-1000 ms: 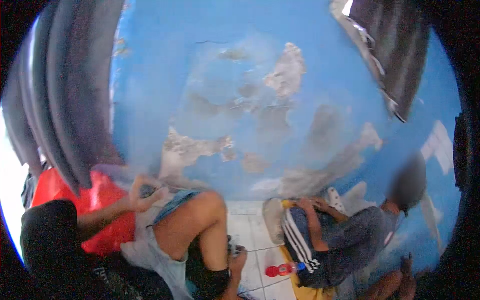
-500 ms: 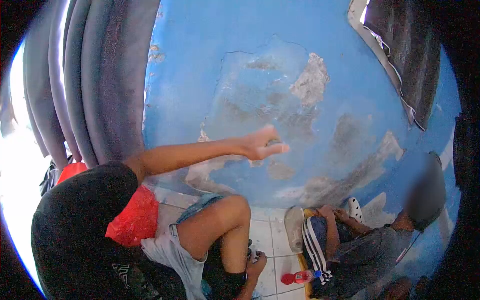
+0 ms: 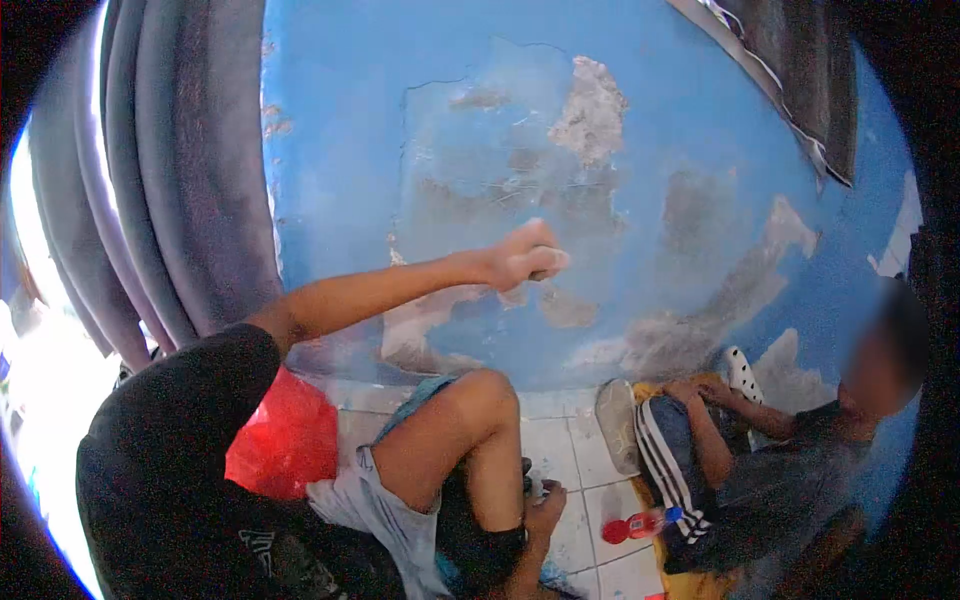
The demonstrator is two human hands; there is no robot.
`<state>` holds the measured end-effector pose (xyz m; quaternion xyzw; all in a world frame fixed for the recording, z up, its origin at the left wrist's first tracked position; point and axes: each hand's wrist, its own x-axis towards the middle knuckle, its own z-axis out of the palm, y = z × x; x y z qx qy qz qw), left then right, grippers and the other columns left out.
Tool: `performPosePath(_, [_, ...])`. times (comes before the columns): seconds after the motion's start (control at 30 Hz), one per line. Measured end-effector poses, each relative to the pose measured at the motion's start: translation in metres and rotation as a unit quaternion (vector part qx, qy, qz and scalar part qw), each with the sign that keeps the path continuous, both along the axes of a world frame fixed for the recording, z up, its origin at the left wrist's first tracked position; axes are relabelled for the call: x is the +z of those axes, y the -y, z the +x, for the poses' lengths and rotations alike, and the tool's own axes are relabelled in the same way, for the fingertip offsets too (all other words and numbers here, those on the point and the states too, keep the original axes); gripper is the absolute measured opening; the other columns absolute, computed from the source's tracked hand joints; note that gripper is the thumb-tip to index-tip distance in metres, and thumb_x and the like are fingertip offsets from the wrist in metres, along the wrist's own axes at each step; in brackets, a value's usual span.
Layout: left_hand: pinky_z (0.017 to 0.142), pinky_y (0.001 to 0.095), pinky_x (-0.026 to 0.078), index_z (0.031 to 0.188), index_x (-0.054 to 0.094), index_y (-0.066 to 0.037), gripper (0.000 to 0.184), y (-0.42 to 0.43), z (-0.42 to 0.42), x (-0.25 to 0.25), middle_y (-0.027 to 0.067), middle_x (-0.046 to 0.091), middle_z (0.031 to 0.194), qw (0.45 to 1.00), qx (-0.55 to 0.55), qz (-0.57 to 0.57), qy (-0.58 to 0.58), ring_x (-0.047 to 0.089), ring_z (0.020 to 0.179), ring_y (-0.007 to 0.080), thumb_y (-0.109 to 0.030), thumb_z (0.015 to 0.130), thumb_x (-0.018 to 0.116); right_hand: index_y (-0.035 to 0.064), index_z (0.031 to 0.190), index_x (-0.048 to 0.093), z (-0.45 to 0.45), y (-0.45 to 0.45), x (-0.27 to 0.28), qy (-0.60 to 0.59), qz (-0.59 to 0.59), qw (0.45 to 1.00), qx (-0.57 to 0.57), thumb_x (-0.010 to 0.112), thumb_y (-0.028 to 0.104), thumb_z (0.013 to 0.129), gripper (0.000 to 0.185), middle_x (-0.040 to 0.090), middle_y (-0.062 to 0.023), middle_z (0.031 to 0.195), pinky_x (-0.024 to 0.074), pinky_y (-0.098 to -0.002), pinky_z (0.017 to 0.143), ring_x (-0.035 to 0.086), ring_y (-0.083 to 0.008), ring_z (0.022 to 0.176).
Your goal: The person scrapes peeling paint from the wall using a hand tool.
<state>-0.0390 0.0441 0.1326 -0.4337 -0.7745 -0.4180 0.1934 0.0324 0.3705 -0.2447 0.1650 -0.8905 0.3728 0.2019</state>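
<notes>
My left arm reaches out from a black sleeve across the front of the blue wall (image 3: 340, 130). At its end, my left hand (image 3: 522, 256) is closed in front of a worn grey patch; a small dark thing shows between thumb and fingers, too unclear to name. Whether it touches the wall I cannot tell. Low down, beside my raised bent knee (image 3: 485, 400), my right hand (image 3: 545, 508) is near the white tiled floor (image 3: 560, 450). Its fingers are curled about something small and dark that I cannot make out.
Another person (image 3: 790, 480) sits at the right, hands together near the knees. A bottle of red liquid (image 3: 638, 524) with a blue end lies beside them. A red plastic bag (image 3: 285, 440) sits at my left, below grey curtains (image 3: 200, 150). A white clog (image 3: 742, 375) stands by the wall.
The view has shifted, so the wall patches sit higher and further left. Against the wall, my left hand has moved right and slightly down, its thumb and fingers closer together.
</notes>
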Motion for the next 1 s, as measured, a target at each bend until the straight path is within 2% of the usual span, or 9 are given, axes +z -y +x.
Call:
performPosePath(0.13, [0.044, 0.0344, 0.025, 0.049, 0.033, -0.003, 0.052, -0.009, -0.017, -0.033, 0.0015, 0.028, 0.044, 0.998, 0.044, -0.039, 0.035, 0.029, 0.042, 0.0181, -0.037, 0.088, 0.042, -0.0028, 0.091, 0.052, 0.002, -0.004, -0.006, -0.060, 0.012, 0.998, 0.030, 0.062, 0.019, 0.079, 0.026, 0.054, -0.0199, 0.086, 0.0410, -0.0428, 0.074, 0.050, -0.0358, 0.083])
performPosePath(0.23, [0.049, 0.0341, 0.032, 0.054, 0.045, -0.002, 0.048, -0.017, -0.017, -0.039, 0.0052, 0.040, 0.052, 0.931, 0.269, 0.032, -0.245, 0.039, 0.049, 0.0188, -0.037, 0.087, 0.045, -0.0040, 0.092, 0.052, 0.004, -0.009, 0.002, 0.020, -0.004, 1.000, 0.002, 0.061, 0.019, 0.079, 0.028, 0.054, -0.0211, 0.087, 0.0402, -0.0446, 0.077, 0.050, -0.0372, 0.084])
performPosePath(0.3, [0.062, 0.0349, 0.040, 0.075, 0.061, -0.001, 0.037, 0.019, -0.018, -0.013, 0.0113, 0.053, 0.071, 0.985, 0.001, -0.148, 0.087, 0.050, 0.065, 0.0209, -0.036, 0.086, 0.051, -0.0040, 0.092, 0.052, 0.017, 0.000, 0.022, 0.018, 0.004, 1.000, 0.005, 0.061, 0.018, 0.079, 0.027, 0.053, -0.0209, 0.086, 0.0401, -0.0447, 0.077, 0.050, -0.0371, 0.085])
performPosePath(0.4, [0.073, 0.0358, 0.041, 0.091, 0.063, -0.003, 0.033, -0.003, -0.015, -0.044, 0.0148, 0.056, 0.089, 0.978, 0.154, -0.140, -0.016, 0.053, 0.080, 0.0231, -0.034, 0.085, 0.055, -0.0035, 0.092, 0.052, 0.014, 0.003, 0.019, 0.008, 0.005, 1.000, -0.003, 0.061, 0.017, 0.079, 0.026, 0.053, -0.0201, 0.086, 0.0407, -0.0439, 0.076, 0.050, -0.0362, 0.083])
performPosePath(0.63, [0.074, 0.0351, 0.041, 0.084, 0.062, -0.003, 0.033, 0.009, -0.026, -0.028, 0.0145, 0.056, 0.087, 0.976, 0.072, -0.170, 0.115, 0.053, 0.082, 0.0236, -0.036, 0.085, 0.056, -0.0015, 0.093, 0.052, 0.013, 0.004, 0.014, 0.025, -0.018, 0.999, -0.014, 0.061, 0.016, 0.078, 0.025, 0.052, -0.0184, 0.084, 0.0409, -0.0433, 0.072, 0.050, -0.0350, 0.081])
performPosePath(0.8, [0.064, 0.0325, 0.039, 0.072, 0.054, -0.004, 0.032, -0.014, -0.016, -0.028, 0.0055, 0.047, 0.066, 0.973, 0.091, -0.031, -0.211, 0.048, 0.062, 0.0167, -0.032, 0.087, 0.052, -0.0006, 0.093, 0.052, 0.013, 0.001, 0.015, 0.005, -0.017, 1.000, -0.018, 0.062, 0.013, 0.076, 0.025, 0.052, -0.0180, 0.085, 0.0407, -0.0429, 0.072, 0.050, -0.0346, 0.081])
performPosePath(0.83, [0.064, 0.0325, 0.039, 0.072, 0.054, -0.004, 0.032, -0.007, -0.022, -0.020, 0.0055, 0.047, 0.066, 0.975, 0.082, -0.033, -0.206, 0.048, 0.062, 0.0167, -0.032, 0.087, 0.052, -0.0005, 0.093, 0.052, 0.016, 0.003, 0.022, 0.014, -0.020, 0.999, -0.027, 0.062, 0.012, 0.075, 0.024, 0.052, -0.0179, 0.085, 0.0405, -0.0429, 0.072, 0.050, -0.0348, 0.082])
performPosePath(0.9, [0.060, 0.0302, 0.038, 0.067, 0.047, -0.005, 0.034, 0.014, -0.033, -0.003, 0.0041, 0.044, 0.062, 0.979, -0.050, -0.166, 0.104, 0.045, 0.058, 0.0157, -0.032, 0.087, 0.052, -0.0004, 0.092, 0.052, 0.020, 0.005, 0.021, 0.025, -0.026, 0.999, -0.037, 0.062, 0.012, 0.075, 0.024, 0.052, -0.0178, 0.085, 0.0404, -0.0430, 0.073, 0.049, -0.0349, 0.082])
performPosePath(1.0, [0.059, 0.0296, 0.038, 0.066, 0.046, -0.005, 0.034, 0.009, -0.046, -0.057, 0.0059, 0.045, 0.063, 0.988, 0.069, -0.063, 0.121, 0.047, 0.059, 0.0175, -0.032, 0.085, 0.053, -0.0004, 0.093, 0.052, 0.008, 0.003, 0.019, 0.004, 0.000, 1.000, -0.021, 0.062, 0.011, 0.074, 0.023, 0.052, -0.0178, 0.086, 0.0405, -0.0430, 0.074, 0.049, -0.0352, 0.083])
